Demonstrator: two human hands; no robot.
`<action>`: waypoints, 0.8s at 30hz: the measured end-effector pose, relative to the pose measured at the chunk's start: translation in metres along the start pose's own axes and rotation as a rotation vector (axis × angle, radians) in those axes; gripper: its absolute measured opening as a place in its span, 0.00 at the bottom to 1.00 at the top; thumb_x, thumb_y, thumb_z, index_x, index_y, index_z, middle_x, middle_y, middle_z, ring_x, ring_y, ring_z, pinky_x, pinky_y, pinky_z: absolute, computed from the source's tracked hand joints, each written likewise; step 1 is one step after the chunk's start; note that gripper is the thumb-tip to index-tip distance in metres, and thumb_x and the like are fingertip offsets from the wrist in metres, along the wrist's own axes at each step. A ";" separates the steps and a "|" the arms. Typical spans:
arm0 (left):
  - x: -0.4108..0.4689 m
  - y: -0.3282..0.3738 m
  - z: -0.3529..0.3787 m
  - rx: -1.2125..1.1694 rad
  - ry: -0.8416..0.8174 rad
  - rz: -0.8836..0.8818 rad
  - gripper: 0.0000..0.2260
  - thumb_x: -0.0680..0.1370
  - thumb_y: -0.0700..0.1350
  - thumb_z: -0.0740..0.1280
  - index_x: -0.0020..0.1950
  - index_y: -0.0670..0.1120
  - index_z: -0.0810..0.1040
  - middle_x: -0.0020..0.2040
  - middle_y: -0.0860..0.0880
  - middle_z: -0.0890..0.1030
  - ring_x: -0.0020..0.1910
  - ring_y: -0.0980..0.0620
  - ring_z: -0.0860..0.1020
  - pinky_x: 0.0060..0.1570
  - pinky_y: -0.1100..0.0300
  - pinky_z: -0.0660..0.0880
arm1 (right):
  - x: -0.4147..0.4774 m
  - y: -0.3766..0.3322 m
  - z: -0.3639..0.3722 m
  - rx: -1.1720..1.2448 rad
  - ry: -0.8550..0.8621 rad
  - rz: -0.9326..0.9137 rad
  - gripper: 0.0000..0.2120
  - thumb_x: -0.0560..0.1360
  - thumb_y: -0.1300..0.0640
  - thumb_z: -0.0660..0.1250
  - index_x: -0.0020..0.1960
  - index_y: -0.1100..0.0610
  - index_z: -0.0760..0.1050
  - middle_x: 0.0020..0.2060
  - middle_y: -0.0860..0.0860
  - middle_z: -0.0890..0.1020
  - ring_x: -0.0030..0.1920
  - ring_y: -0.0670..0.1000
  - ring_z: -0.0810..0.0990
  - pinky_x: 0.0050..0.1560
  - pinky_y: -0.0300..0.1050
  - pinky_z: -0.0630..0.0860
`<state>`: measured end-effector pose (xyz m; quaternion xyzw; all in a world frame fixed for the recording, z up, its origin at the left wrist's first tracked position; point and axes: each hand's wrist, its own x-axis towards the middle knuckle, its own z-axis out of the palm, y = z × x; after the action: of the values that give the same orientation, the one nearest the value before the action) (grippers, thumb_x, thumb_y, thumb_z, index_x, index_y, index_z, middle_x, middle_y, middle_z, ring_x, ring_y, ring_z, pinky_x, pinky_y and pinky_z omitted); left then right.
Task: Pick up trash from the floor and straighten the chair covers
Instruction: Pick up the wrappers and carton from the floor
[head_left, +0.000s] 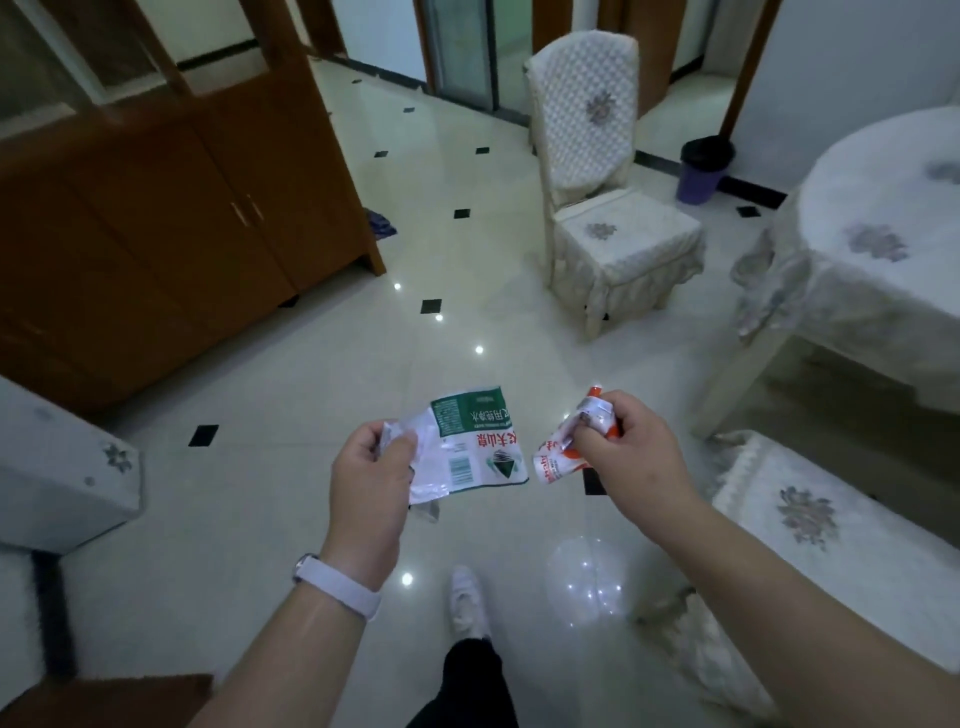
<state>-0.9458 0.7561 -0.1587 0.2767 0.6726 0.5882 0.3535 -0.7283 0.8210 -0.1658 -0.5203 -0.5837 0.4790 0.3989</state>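
Dining room, mid-floor: my left hand (371, 462) pinches flattened green-white label (467, 447) by one edge, fingers curled on it. My right hand (623, 447) grips crumpled red-white wrapper (558, 460), just beside label. Both held above tiled floor (311, 364). Covered chair (608, 208) stands ahead, bin (704, 171) beyond it by wall.

A flat wrapper (467, 447) was held in the left grip (369, 467) and a crumpled wrapper (558, 460) in the right grip (628, 447), side by side above the floor (260, 493). A cabinet (182, 218) was set to the left, a covered chair (618, 244) ahead, and a bin (701, 176) behind it by the wall. The desk (872, 291) was placed to the right, with a second covered chair (831, 519) before it.
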 end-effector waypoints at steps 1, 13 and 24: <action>0.019 -0.001 0.011 -0.004 -0.028 -0.008 0.10 0.77 0.35 0.65 0.37 0.46 0.74 0.24 0.57 0.72 0.22 0.59 0.68 0.23 0.68 0.66 | 0.015 0.000 -0.002 -0.015 0.027 0.002 0.10 0.72 0.63 0.65 0.37 0.49 0.79 0.36 0.44 0.83 0.36 0.44 0.81 0.33 0.38 0.75; 0.263 0.052 0.133 -0.076 -0.366 0.000 0.05 0.76 0.36 0.65 0.40 0.40 0.76 0.29 0.50 0.75 0.28 0.52 0.73 0.27 0.58 0.72 | 0.203 -0.036 0.001 -0.183 0.336 0.031 0.11 0.73 0.65 0.67 0.35 0.52 0.79 0.33 0.48 0.82 0.33 0.44 0.79 0.32 0.32 0.70; 0.416 0.059 0.192 -0.039 -0.387 -0.059 0.06 0.77 0.36 0.65 0.42 0.44 0.78 0.30 0.54 0.80 0.28 0.57 0.77 0.26 0.65 0.73 | 0.361 -0.022 0.014 -0.141 0.404 0.061 0.13 0.72 0.66 0.67 0.36 0.49 0.79 0.34 0.44 0.83 0.37 0.42 0.82 0.37 0.32 0.74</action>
<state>-1.0425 1.2073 -0.1742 0.3580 0.5885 0.5262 0.4987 -0.7979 1.1764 -0.1590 -0.6498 -0.5080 0.3347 0.4557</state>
